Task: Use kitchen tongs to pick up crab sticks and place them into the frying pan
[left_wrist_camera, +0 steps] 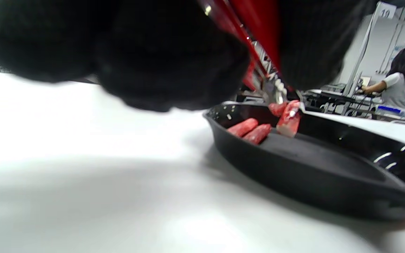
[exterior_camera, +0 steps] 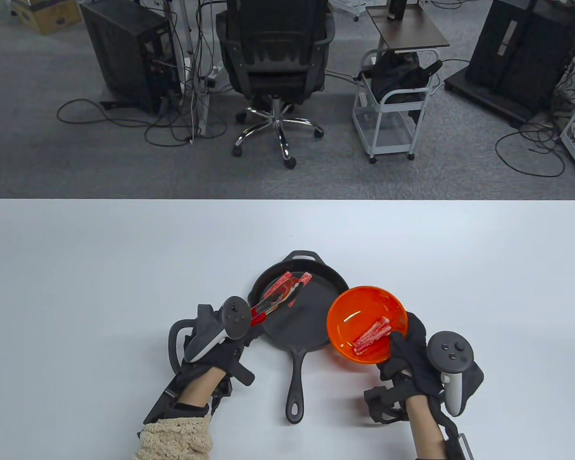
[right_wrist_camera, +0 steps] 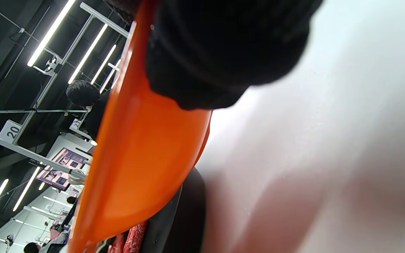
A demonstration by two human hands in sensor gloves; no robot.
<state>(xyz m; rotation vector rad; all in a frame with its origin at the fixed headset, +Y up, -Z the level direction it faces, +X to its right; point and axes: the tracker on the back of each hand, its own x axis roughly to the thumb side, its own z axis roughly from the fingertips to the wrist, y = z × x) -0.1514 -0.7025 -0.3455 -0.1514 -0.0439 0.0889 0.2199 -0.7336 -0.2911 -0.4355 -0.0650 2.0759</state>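
Placing step: crab stick (exterior_camera: 305,279) over cast-iron frying pan (exterior_camera: 311,326), pinched in red kitchen tongs (exterior_camera: 273,306).
Left hand (exterior_camera: 220,342) squeezing tongs; right hand (exterior_camera: 412,357) gripping tilted orange bowl (exterior_camera: 345,311), sticks (exterior_camera: 373,335) remaining inside. Next: release, then reach back to bowl.

The left wrist view shows a white sign (left_wrist_camera: 385,12) with the number 10 in the background, at the top of a pale post, upper right. The right wrist view shows a white tag (right_wrist_camera: 11,131) with the number 20 on an overhead rail at the left. A smaller tag (right_wrist_camera: 75,123) nearby seems to bear a 2-digit number starting with 2, too blurred to read. Nothing on the table carries readable text.
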